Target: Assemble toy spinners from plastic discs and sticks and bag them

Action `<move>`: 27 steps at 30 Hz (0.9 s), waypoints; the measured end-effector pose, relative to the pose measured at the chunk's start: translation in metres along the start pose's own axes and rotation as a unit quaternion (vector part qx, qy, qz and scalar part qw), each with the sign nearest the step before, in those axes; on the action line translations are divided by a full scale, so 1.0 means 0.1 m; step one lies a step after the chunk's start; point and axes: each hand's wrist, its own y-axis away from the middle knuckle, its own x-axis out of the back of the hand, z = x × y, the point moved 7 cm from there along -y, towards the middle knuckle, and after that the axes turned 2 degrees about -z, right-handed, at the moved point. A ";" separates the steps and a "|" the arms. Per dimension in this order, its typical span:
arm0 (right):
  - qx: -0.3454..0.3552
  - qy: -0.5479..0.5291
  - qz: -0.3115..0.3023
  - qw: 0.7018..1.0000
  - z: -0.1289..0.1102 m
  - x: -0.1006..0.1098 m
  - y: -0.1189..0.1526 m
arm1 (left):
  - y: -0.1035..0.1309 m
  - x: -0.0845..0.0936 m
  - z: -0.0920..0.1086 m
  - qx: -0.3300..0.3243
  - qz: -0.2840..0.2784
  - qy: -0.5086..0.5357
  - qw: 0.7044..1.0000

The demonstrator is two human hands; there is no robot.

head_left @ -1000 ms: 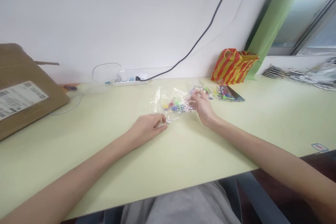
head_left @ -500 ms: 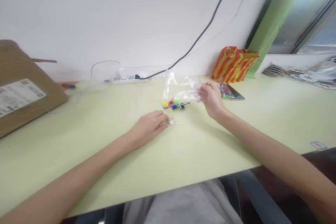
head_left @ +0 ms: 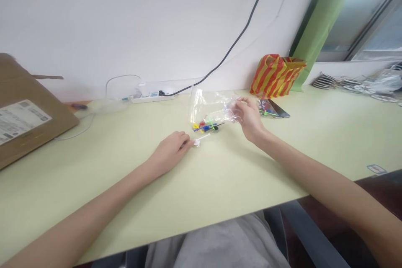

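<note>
My left hand [head_left: 172, 150] rests low over the table with its fingers curled, the thumb and fingertips closed on a small white plastic arrow spinner [head_left: 197, 143]. Its thin white pointer sticks out to the right. In my right hand [head_left: 249, 119] the edge of a clear plastic bag [head_left: 207, 106] is pinched between thumb and fingers. The bag stands out to the left, above the table. Just under it lies a cluster of similar coloured spinners [head_left: 205, 127] in yellow, red, blue, green and black.
Behind my right hand, more coloured pieces [head_left: 265, 111] lie beside a dark phone or tablet [head_left: 277, 109]. A red-and-yellow striped bag [head_left: 276, 76] stands by the wall. At left leans a cardboard box [head_left: 31, 117]. A power strip [head_left: 152, 97] with a black cable [head_left: 234, 48] sits at the back.
The white spinner has turned so its pointer now slants up and away, and my left hand has shifted slightly left. My right hand still holds the bag, which has barely moved.
</note>
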 end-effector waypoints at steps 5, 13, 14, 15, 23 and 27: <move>-0.014 0.005 -0.006 1.000 0.04 -0.02 0.00 | -0.02 -0.01 0.01 0.012 0.001 -0.029 0.999; -0.004 0.010 -0.012 1.000 0.02 -0.03 0.01 | 0.00 -0.04 0.06 -0.006 -0.028 0.088 0.996; -0.004 0.012 -0.014 1.000 0.02 -0.04 0.02 | 0.00 -0.04 0.07 -0.010 -0.028 0.096 0.995; -0.005 0.014 -0.017 1.000 0.02 -0.04 0.02 | 0.00 -0.03 0.07 -0.014 -0.026 0.103 0.994; -0.009 0.015 -0.025 1.000 -0.01 -0.11 0.09 | -0.03 -0.01 -0.02 0.013 -0.006 0.208 0.978; -0.018 0.021 -0.036 0.999 0.01 -0.12 0.11 | -0.04 0.00 -0.08 0.034 -0.003 0.297 0.954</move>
